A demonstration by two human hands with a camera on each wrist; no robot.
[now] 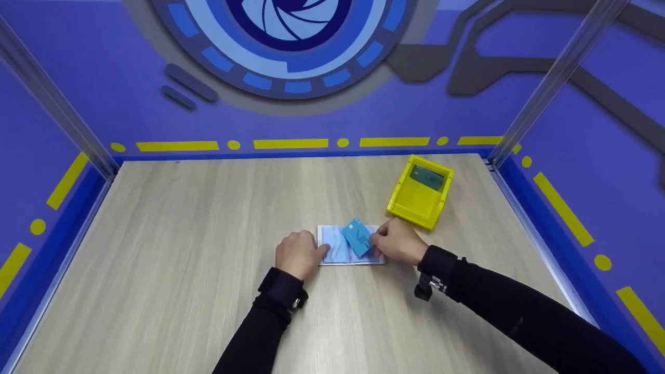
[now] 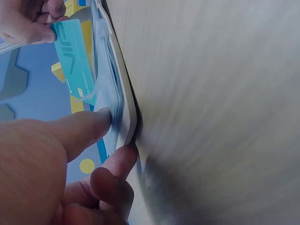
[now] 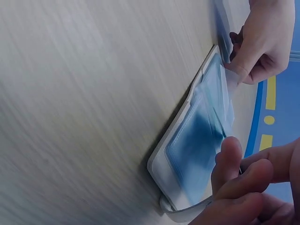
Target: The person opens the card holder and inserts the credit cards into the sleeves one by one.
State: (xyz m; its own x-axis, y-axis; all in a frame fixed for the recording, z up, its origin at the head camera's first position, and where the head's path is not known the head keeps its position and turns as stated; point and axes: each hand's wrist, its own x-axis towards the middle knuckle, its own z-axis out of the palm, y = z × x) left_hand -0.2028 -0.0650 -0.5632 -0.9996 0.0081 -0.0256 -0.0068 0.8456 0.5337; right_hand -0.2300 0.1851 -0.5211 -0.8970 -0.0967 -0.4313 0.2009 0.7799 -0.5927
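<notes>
A small white card holder [image 1: 335, 252] with pale blue clear sleeves lies spread on the table. My left hand [image 1: 296, 254] grips its left edge. In the left wrist view, the thumb [image 2: 96, 124] presses on the sleeves and a finger [image 2: 121, 161] touches the edge from the other side. My right hand [image 1: 400, 240] pinches a blue card [image 1: 357, 238] marked VIP by one end. This card is tilted over the holder's right half, its chip end toward the back. In the right wrist view, the fingers hide most of the card; the holder's sleeves [image 3: 197, 140] show beneath.
A yellow bin [image 1: 423, 205] stands behind my right hand, with a dark greenish card [image 1: 427, 177] at its far end. The wooden table [image 1: 182, 249] is bounded by blue printed walls [image 1: 332, 119] at the back and sides. Metal posts [image 1: 563, 78] rise at the back corners.
</notes>
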